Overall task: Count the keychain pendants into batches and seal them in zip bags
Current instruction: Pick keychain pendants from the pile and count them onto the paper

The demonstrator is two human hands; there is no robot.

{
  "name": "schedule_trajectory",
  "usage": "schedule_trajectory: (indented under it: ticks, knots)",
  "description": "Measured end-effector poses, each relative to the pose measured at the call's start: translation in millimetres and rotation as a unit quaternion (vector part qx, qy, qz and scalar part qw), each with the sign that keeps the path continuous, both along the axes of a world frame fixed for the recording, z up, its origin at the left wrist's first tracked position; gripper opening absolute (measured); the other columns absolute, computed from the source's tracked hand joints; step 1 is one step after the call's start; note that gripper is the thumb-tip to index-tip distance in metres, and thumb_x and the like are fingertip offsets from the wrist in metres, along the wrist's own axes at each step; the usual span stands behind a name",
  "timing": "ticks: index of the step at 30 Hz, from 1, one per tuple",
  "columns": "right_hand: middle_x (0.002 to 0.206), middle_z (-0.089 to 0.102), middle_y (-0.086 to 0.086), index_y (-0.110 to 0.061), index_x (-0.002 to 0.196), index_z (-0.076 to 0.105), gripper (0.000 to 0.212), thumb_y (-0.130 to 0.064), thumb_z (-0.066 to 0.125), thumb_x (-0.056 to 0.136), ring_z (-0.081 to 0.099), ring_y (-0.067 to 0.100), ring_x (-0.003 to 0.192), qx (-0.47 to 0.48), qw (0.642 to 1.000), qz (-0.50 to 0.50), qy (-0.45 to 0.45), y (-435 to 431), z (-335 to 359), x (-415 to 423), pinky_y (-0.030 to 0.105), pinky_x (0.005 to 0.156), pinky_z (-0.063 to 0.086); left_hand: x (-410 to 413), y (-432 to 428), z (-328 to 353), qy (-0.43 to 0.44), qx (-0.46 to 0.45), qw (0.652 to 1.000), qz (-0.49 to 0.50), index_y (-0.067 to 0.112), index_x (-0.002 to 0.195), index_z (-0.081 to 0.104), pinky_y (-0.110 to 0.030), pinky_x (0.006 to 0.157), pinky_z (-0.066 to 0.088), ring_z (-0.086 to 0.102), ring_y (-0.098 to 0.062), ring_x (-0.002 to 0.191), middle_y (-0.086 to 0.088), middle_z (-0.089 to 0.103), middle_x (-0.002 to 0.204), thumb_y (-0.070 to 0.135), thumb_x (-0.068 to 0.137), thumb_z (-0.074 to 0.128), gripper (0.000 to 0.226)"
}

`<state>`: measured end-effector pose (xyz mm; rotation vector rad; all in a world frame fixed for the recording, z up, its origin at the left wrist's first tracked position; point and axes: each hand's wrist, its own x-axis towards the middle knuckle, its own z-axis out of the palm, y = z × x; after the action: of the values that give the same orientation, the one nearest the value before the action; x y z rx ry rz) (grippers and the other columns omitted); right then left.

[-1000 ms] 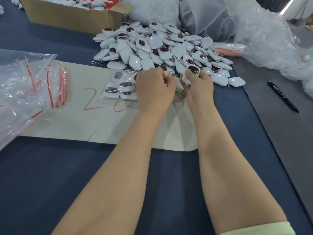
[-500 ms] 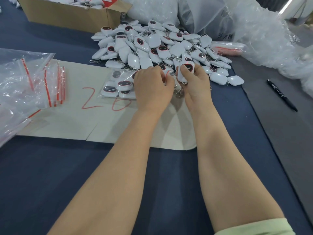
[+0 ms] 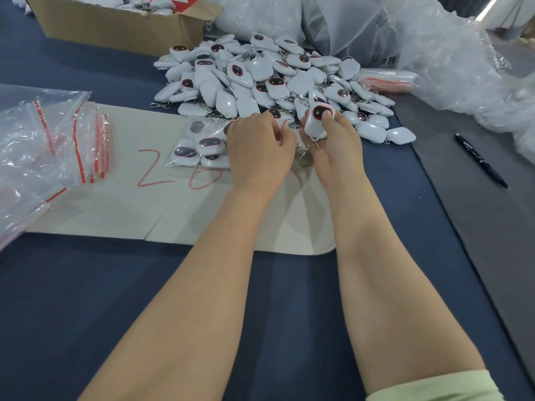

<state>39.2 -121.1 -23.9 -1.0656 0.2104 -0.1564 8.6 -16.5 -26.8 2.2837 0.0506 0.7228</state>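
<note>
Blue tablecloth (image 3: 86, 299): left hand (image 3: 257, 149) is gripping the zip bag (image 3: 197, 143) mouth, right hand (image 3: 333, 146) is pinching a keychain pendant (image 3: 317, 121) beside it (insertion likely next).

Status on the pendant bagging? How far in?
Early. Done: several pendants already sit in the bag on the card; no sealed bag that I can make out. In hand: the left hand holds the bag's mouth, the right hand grips one pendant beside it. Left: the big pile, more in the box, the empty bags, then sealing.
</note>
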Motion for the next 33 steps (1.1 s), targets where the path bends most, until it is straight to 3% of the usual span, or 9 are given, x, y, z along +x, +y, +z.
schedule_trajectory:
  ticks: [3, 6, 15, 18, 20, 22, 25, 28, 33]
  knots:
    - [0.111, 0.058, 0.012, -0.013, 0.108, 0.052, 0.014, -0.009, 0.039, 0.103, 0.066, 0.021, 0.082, 0.012, 1.000, 0.012, -0.006, 0.5, -0.8, 0.8, 0.031, 0.080, 0.055, -0.1, 0.1, 0.1, 0.000, 0.001, 1.000, -0.003, 0.008, 0.082, 0.065, -0.036, 0.089, 0.040, 0.057, -0.027, 0.082, -0.005, 0.065, 0.080, 0.030, 0.090, 0.051, 0.028]
    - [0.111, 0.057, 0.019, 0.000, 0.124, 0.048, 0.026, 0.004, 0.039, 0.100, 0.065, 0.026, 0.086, -0.001, 0.999, 0.029, -0.013, 3.1, -0.9, -1.1, 0.034, 0.088, 0.054, 0.3, 0.8, -0.2, -0.002, 0.000, 1.000, -0.003, 0.008, 0.080, 0.065, -0.037, 0.088, 0.040, 0.057, -0.028, 0.082, -0.006, 0.065, 0.080, 0.030, 0.090, 0.051, 0.027]
    - [0.115, 0.056, 0.024, 0.007, 0.122, 0.047, 0.027, 0.005, 0.046, 0.095, 0.069, 0.012, 0.067, -0.104, 0.994, 0.004, -0.021, 7.6, 7.5, -2.5, 0.025, 0.072, 0.058, -0.2, 1.1, 1.0, 0.002, -0.021, 1.000, -0.005, 0.008, 0.080, 0.065, -0.035, 0.088, 0.039, 0.057, -0.028, 0.085, -0.007, 0.067, 0.083, 0.030, 0.090, 0.052, 0.028]
    - [0.088, 0.049, 0.004, -0.001, 0.105, 0.048, 0.013, -0.007, 0.053, 0.096, 0.068, 0.009, 0.058, -0.220, 0.975, -0.007, -0.018, 8.2, 16.2, -1.1, 0.030, 0.074, 0.060, -1.8, 1.2, 4.7, 0.005, -0.054, 0.999, -0.004, 0.008, 0.079, 0.066, -0.032, 0.084, 0.040, 0.059, -0.028, 0.085, -0.006, 0.068, 0.082, 0.028, 0.089, 0.053, 0.026]
    - [0.083, 0.042, -0.002, -0.006, 0.101, 0.049, 0.014, -0.013, 0.059, 0.093, 0.064, 0.006, 0.051, -0.310, 0.951, -0.003, 0.006, 4.5, 22.2, -1.8, 0.038, 0.078, 0.059, -2.8, 1.1, 7.9, 0.017, -0.074, 0.997, 0.001, 0.010, 0.078, 0.066, -0.030, 0.078, 0.039, 0.059, -0.026, 0.084, -0.004, 0.068, 0.080, 0.028, 0.089, 0.054, 0.024]
    - [0.084, 0.051, 0.001, -0.006, 0.098, 0.051, 0.020, -0.018, 0.065, 0.088, 0.064, 0.010, 0.047, -0.388, 0.920, 0.028, 0.034, -0.5, 28.3, -4.7, 0.032, 0.068, 0.060, -3.2, 1.4, 10.8, 0.035, -0.105, 0.994, 0.000, 0.014, 0.078, 0.064, -0.029, 0.073, 0.040, 0.059, -0.023, 0.081, 0.002, 0.062, 0.075, 0.028, 0.089, 0.055, 0.020]
    - [0.064, 0.058, 0.008, -0.011, 0.072, 0.048, 0.029, -0.025, 0.072, 0.082, 0.057, 0.015, 0.040, -0.468, 0.880, 0.069, 0.045, 1.3, 30.5, -10.9, 0.025, 0.051, 0.046, -4.6, 1.8, 14.8, 0.033, -0.156, 0.987, -0.001, 0.014, 0.079, 0.063, -0.028, 0.074, 0.042, 0.058, -0.018, 0.080, 0.005, 0.062, 0.077, 0.027, 0.088, 0.056, 0.018]
    - [0.053, 0.058, 0.002, -0.011, 0.065, 0.056, 0.026, -0.022, 0.067, 0.086, 0.050, 0.009, 0.039, -0.437, 0.897, 0.067, 0.016, 11.3, 27.5, -13.1, 0.023, 0.049, 0.045, -7.9, -0.2, 18.7, -0.001, -0.174, 0.985, -0.010, 0.010, 0.083, 0.066, -0.032, 0.082, 0.046, 0.060, -0.018, 0.083, 0.001, 0.067, 0.083, 0.025, 0.088, 0.056, 0.019]
    - [0.061, 0.061, 0.000, -0.014, 0.077, 0.067, 0.024, -0.002, 0.053, 0.091, 0.048, 0.012, 0.055, -0.320, 0.928, 0.184, -0.051, 16.0, 28.2, -16.0, 0.021, 0.049, 0.037, -10.9, -2.9, 22.2, -0.062, -0.182, 0.981, -0.023, 0.006, 0.081, 0.063, -0.037, 0.078, 0.048, 0.061, -0.021, 0.078, -0.005, 0.065, 0.082, 0.019, 0.087, 0.057, 0.015]
